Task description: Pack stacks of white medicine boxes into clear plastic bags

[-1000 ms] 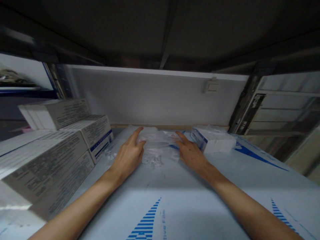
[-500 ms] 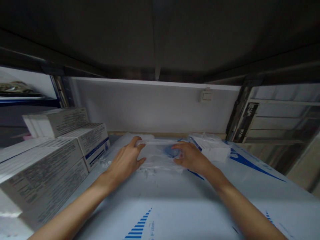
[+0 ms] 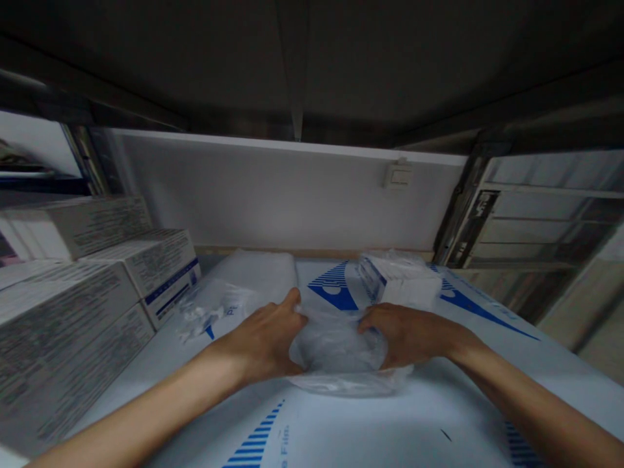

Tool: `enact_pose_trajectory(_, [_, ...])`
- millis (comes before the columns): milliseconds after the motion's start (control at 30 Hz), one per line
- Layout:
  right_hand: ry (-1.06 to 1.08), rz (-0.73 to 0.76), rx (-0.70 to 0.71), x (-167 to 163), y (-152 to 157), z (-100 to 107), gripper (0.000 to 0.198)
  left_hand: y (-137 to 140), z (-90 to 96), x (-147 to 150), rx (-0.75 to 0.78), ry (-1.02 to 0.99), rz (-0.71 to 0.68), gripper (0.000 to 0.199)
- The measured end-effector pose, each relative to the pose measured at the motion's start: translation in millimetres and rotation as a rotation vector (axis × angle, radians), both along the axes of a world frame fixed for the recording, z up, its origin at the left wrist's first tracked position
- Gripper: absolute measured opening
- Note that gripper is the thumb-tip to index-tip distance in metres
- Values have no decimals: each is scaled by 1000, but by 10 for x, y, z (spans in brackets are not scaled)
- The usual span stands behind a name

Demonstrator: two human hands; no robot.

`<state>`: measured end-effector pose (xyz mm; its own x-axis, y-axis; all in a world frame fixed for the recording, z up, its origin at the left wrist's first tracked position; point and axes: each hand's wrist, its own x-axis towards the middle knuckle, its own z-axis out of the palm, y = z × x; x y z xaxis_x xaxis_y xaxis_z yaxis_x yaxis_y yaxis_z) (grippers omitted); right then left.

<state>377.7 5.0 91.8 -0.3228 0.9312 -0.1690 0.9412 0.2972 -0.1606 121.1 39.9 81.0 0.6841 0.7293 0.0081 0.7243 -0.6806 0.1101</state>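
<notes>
A clear plastic bag (image 3: 341,348) is stretched between my two hands just above the pale blue film-covered surface. Its near edge droops in a curve, and blue print on the surface shows beyond it. My left hand (image 3: 273,338) grips the bag's left side, thumb and fingers curled into the plastic. On the other side my right hand (image 3: 412,335) holds the plastic, some of its fingers inside or behind the film. I cannot make out any object inside the bag.
White printed boxes (image 3: 73,325) are stacked at the left. A plastic-wrapped pack of small white boxes (image 3: 407,279) sits behind my right hand. Crumpled clear plastic (image 3: 205,309) and a flat whitish sheet or bag (image 3: 266,273) lie behind my left hand. A dark shelf (image 3: 195,58) hangs low overhead.
Both hands have come nearer to me with the plastic bag, off the back of the surface. The bag now hangs looser and wider between them. The view has shifted slightly right and down.
</notes>
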Motion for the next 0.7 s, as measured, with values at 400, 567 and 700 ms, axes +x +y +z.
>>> enact_pose_trajectory(400, [-13,-15,38,-67,-24,-39,65,117,-90,58,93,-26,-329,52])
enact_pose_trajectory(567, [12,3,-14,-30,7,-105,71,112,-197,66,12,59,-255,72])
enact_pose_trajectory(700, [-3,16,-5,-26,24,-164,80,129,-214,54,13,60,-169,81])
